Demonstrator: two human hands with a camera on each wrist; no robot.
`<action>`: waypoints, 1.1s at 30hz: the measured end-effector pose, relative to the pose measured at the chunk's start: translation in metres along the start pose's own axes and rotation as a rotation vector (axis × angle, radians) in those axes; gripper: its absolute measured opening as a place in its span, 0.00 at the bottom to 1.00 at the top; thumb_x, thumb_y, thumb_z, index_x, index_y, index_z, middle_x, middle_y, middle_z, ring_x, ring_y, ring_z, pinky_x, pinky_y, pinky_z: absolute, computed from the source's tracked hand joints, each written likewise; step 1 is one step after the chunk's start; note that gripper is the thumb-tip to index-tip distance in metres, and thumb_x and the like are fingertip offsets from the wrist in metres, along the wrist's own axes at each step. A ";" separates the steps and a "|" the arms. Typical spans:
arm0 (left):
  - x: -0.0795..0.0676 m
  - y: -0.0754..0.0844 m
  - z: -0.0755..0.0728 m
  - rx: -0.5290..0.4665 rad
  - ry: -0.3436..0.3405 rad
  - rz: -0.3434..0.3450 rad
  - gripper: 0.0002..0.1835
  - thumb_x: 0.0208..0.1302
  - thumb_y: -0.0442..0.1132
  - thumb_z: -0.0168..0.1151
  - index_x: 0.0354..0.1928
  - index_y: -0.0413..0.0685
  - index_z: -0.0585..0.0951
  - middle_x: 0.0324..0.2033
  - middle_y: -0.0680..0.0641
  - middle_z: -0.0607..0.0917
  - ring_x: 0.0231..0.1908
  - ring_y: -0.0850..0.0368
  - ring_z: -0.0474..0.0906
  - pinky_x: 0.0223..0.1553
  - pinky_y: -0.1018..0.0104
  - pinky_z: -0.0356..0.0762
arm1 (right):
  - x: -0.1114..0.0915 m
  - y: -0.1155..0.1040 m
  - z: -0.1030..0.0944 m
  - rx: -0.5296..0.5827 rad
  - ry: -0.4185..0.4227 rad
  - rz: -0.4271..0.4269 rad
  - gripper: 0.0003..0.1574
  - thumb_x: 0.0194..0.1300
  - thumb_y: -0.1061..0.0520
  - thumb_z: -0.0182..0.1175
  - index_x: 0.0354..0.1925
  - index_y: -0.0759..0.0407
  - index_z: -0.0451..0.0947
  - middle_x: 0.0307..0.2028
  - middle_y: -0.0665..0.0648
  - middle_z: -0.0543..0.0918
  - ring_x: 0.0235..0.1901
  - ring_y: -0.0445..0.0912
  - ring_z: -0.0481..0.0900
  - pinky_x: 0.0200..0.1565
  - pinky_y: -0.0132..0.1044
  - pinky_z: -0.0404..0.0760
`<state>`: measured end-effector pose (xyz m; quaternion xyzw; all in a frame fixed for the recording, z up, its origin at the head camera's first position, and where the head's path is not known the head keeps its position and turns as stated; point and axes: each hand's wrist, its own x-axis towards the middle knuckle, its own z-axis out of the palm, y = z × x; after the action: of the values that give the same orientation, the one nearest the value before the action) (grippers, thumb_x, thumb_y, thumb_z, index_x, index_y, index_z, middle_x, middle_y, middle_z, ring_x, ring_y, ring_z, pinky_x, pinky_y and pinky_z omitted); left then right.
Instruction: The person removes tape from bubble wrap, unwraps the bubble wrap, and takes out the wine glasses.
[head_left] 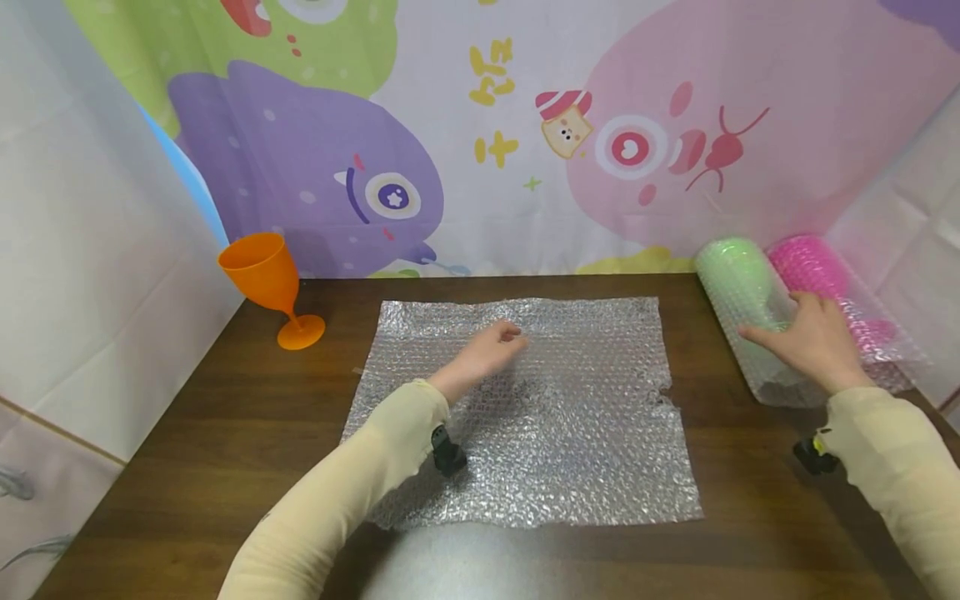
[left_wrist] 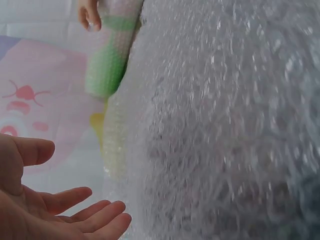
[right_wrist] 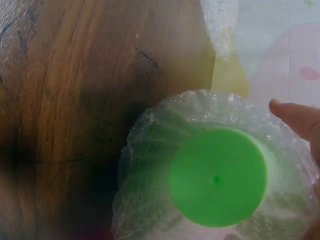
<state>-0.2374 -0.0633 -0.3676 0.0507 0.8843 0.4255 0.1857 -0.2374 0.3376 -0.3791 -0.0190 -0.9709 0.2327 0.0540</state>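
Observation:
My left hand [head_left: 491, 346] hovers over a flat sheet of clear bubble wrap [head_left: 570, 433], its fingers loosely bent with nothing between them. In the left wrist view, that hand's thumb and fingers [left_wrist: 102, 215] are spread apart. At the right, my right hand [head_left: 813, 342] lies over a roll of bubble wrap with a green goblet [head_left: 738, 267] inside, thumb stretched out sideways. The right wrist view looks into the roll's end at the goblet's round green base [right_wrist: 217, 177]. Beside it lies a second wrapped goblet, a pink one [head_left: 810, 262], partly behind the right hand.
An orange goblet [head_left: 262, 271] stands upright at the back left of the dark wooden table [head_left: 240, 433]. A cartoon-print curtain [head_left: 510, 200] hangs along the back edge. White walls rise at the left and right.

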 end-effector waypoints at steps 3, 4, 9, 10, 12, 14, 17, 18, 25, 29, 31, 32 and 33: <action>-0.001 0.003 0.004 -0.022 -0.018 -0.001 0.28 0.67 0.52 0.46 0.64 0.45 0.62 0.62 0.43 0.66 0.60 0.46 0.65 0.57 0.51 0.66 | 0.001 0.002 0.000 0.009 -0.018 0.019 0.66 0.53 0.29 0.56 0.61 0.83 0.47 0.55 0.85 0.55 0.51 0.75 0.56 0.45 0.69 0.61; -0.001 0.004 0.005 -0.027 -0.018 0.001 0.29 0.67 0.52 0.46 0.64 0.45 0.62 0.62 0.43 0.66 0.60 0.46 0.64 0.57 0.51 0.65 | 0.001 0.002 -0.001 0.013 -0.023 0.023 0.66 0.53 0.29 0.55 0.61 0.83 0.47 0.55 0.85 0.55 0.51 0.75 0.56 0.45 0.69 0.61; 0.000 0.006 0.009 -0.027 -0.031 0.015 0.28 0.67 0.52 0.45 0.64 0.45 0.63 0.62 0.43 0.67 0.60 0.47 0.64 0.58 0.52 0.65 | 0.001 0.004 -0.003 0.036 -0.069 0.051 0.67 0.54 0.27 0.51 0.62 0.84 0.44 0.55 0.86 0.54 0.52 0.76 0.54 0.47 0.70 0.59; 0.000 0.006 0.010 -0.026 -0.033 0.017 0.28 0.67 0.52 0.45 0.64 0.45 0.63 0.62 0.43 0.67 0.60 0.47 0.64 0.57 0.52 0.65 | 0.001 0.004 -0.003 0.038 -0.080 0.060 0.68 0.55 0.27 0.50 0.62 0.84 0.43 0.55 0.87 0.53 0.52 0.77 0.54 0.47 0.69 0.60; 0.000 0.006 0.011 -0.028 -0.036 0.009 0.28 0.67 0.52 0.46 0.64 0.45 0.63 0.62 0.44 0.67 0.60 0.48 0.64 0.57 0.52 0.65 | 0.001 0.004 -0.004 0.044 -0.103 0.079 0.68 0.55 0.26 0.49 0.62 0.84 0.41 0.55 0.87 0.53 0.51 0.77 0.54 0.47 0.70 0.60; -0.001 0.006 0.011 -0.037 -0.037 0.003 0.28 0.67 0.52 0.46 0.64 0.45 0.63 0.62 0.44 0.66 0.60 0.47 0.64 0.58 0.52 0.65 | 0.000 0.004 -0.004 0.053 -0.123 0.093 0.68 0.56 0.26 0.47 0.62 0.84 0.39 0.55 0.87 0.52 0.52 0.77 0.54 0.47 0.70 0.60; -0.001 0.004 0.013 -0.061 -0.036 -0.007 0.28 0.67 0.53 0.46 0.63 0.46 0.64 0.62 0.44 0.66 0.61 0.47 0.64 0.58 0.52 0.64 | 0.000 0.004 -0.005 0.077 -0.138 0.093 0.67 0.58 0.28 0.47 0.61 0.86 0.38 0.55 0.88 0.52 0.51 0.78 0.54 0.48 0.69 0.59; -0.001 0.003 0.013 -0.066 -0.034 -0.008 0.28 0.67 0.53 0.46 0.63 0.46 0.64 0.62 0.44 0.66 0.61 0.47 0.63 0.58 0.52 0.64 | 0.001 0.005 -0.005 0.083 -0.143 0.090 0.66 0.59 0.29 0.47 0.61 0.86 0.38 0.55 0.88 0.52 0.51 0.78 0.54 0.49 0.69 0.59; 0.002 0.002 0.016 -0.101 -0.011 -0.006 0.26 0.65 0.54 0.48 0.60 0.48 0.68 0.59 0.46 0.70 0.59 0.48 0.66 0.58 0.52 0.64 | 0.005 0.007 -0.007 0.087 -0.219 0.087 0.66 0.59 0.29 0.46 0.58 0.90 0.40 0.52 0.91 0.53 0.49 0.79 0.58 0.47 0.67 0.64; 0.004 0.003 0.019 -0.137 -0.026 -0.008 0.28 0.64 0.56 0.48 0.61 0.49 0.67 0.59 0.47 0.70 0.59 0.49 0.66 0.58 0.52 0.64 | 0.011 0.007 -0.011 0.101 -0.288 0.100 0.67 0.59 0.28 0.45 0.56 0.92 0.41 0.52 0.91 0.53 0.48 0.78 0.61 0.44 0.64 0.68; 0.006 0.005 0.020 -0.153 -0.035 -0.014 0.29 0.64 0.57 0.47 0.62 0.48 0.66 0.60 0.46 0.69 0.60 0.48 0.65 0.59 0.52 0.63 | 0.014 0.007 -0.013 0.103 -0.326 0.110 0.68 0.59 0.28 0.44 0.56 0.93 0.41 0.52 0.91 0.52 0.48 0.78 0.61 0.44 0.64 0.69; 0.006 0.006 0.021 -0.163 -0.036 -0.014 0.29 0.64 0.56 0.48 0.62 0.48 0.66 0.60 0.46 0.68 0.60 0.48 0.65 0.59 0.51 0.62 | 0.015 0.007 -0.014 0.103 -0.342 0.114 0.68 0.59 0.27 0.43 0.56 0.93 0.41 0.52 0.91 0.52 0.48 0.78 0.61 0.44 0.64 0.69; 0.006 0.006 0.021 -0.174 -0.041 -0.015 0.29 0.64 0.56 0.47 0.62 0.47 0.66 0.60 0.46 0.68 0.60 0.48 0.64 0.60 0.51 0.62 | 0.015 0.007 -0.015 0.108 -0.354 0.117 0.68 0.59 0.27 0.43 0.56 0.93 0.41 0.52 0.91 0.53 0.48 0.77 0.62 0.44 0.63 0.69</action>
<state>-0.2355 -0.0423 -0.3765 0.0366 0.8404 0.4981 0.2106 -0.2507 0.3514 -0.3673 -0.0315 -0.9486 0.2867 -0.1303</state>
